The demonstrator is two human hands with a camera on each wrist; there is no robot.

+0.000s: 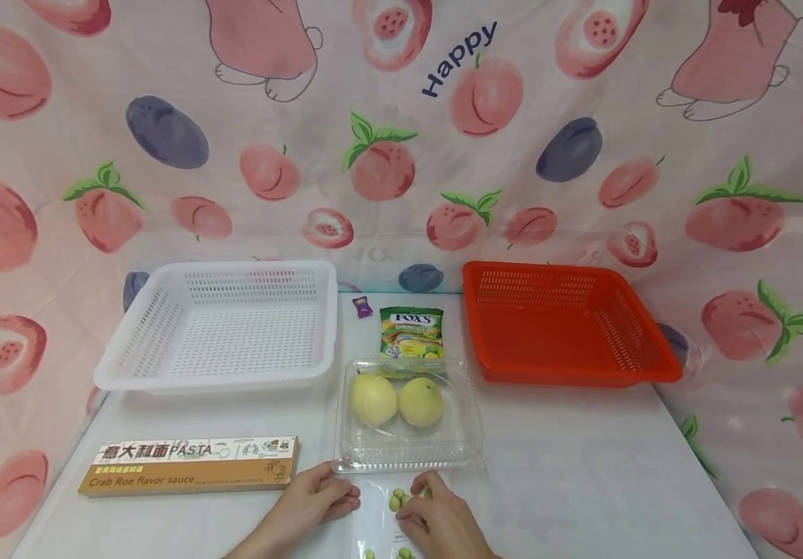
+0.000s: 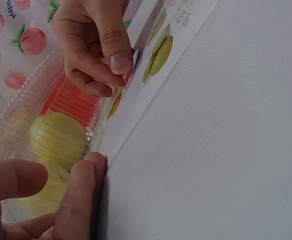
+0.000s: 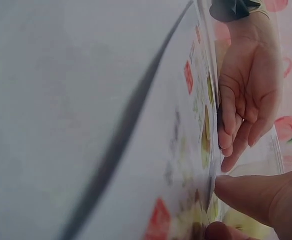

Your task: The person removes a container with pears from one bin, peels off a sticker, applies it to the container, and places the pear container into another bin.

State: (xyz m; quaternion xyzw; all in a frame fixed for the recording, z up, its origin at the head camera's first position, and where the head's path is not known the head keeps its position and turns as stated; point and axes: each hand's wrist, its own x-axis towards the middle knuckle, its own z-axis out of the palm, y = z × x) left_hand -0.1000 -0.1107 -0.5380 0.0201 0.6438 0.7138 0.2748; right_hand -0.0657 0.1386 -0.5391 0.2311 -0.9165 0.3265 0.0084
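Observation:
A white sticker sheet (image 1: 372,516) printed with green fruit lies on the table before me. At its upper part my right hand (image 1: 441,519) pinches a lifted fruit sticker (image 2: 129,75) between thumb and finger. My left hand (image 1: 319,495) lies at the sheet's left side, its fingertips (image 2: 97,161) right at the sheet's corner and its thumb held apart. Just beyond both hands stands a clear plastic clamshell box (image 1: 467,450). Inside it sit two yellow-green fruits, a pear (image 1: 374,401) and a rounder fruit (image 1: 421,402).
A pasta box (image 1: 192,466) lies left of my left hand. At the back are a white basket (image 1: 213,380) on the left and a red basket (image 1: 576,373) on the right. Between them lie a green Fox's candy bag (image 1: 411,330) and a small purple packet (image 1: 363,307).

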